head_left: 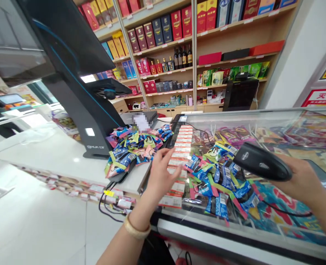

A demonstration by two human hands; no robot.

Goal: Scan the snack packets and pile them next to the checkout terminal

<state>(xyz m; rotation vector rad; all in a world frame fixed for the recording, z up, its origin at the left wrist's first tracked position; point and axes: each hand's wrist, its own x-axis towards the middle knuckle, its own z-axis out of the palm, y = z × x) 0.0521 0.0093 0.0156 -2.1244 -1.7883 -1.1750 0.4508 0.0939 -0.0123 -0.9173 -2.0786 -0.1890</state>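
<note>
My right hand (297,180) is wrapped round a black barcode scanner (262,161), its head pointing left over a heap of small snack packets (223,176). These blue, pink and green packets lie on the glass counter (273,117), several with barcodes facing up. My left hand (163,171) hovers between that heap and a second pile of like packets (135,145) on the left. Its fingers are apart and hold nothing. Under it runs a strip of red-and-white price labels (182,147).
A black checkout terminal (77,92) rises at the left from the white counter (41,154). The scanner's cable (286,209) trails over the glass. Bagged goods (311,132) show beneath the glass. Shelves (163,48) of boxes and bottles line the back wall.
</note>
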